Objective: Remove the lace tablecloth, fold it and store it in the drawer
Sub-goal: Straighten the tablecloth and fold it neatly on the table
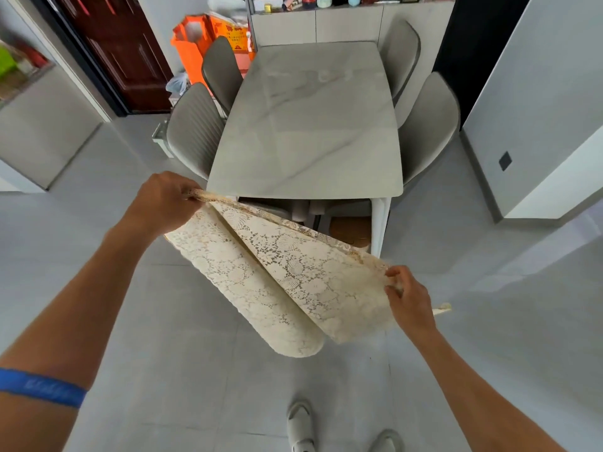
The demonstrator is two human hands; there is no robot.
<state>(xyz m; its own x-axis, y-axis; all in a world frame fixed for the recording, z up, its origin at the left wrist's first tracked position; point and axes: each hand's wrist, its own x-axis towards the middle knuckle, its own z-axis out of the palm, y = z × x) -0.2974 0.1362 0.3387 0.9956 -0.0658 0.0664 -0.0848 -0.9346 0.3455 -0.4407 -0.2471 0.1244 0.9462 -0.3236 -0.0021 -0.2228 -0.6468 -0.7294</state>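
- Lace tablecloth (287,275) hangs off the table (310,125), in front of its near edge, cream, doubled into drooping folds.
- Left hand (163,203) pinches one top corner near the table edge.
- Right hand (408,298) pinches the other, farther from the table.

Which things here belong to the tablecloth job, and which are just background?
Job: lace tablecloth, left hand, right hand, both gripping it; table.
Background: chairs, orange bags, door.
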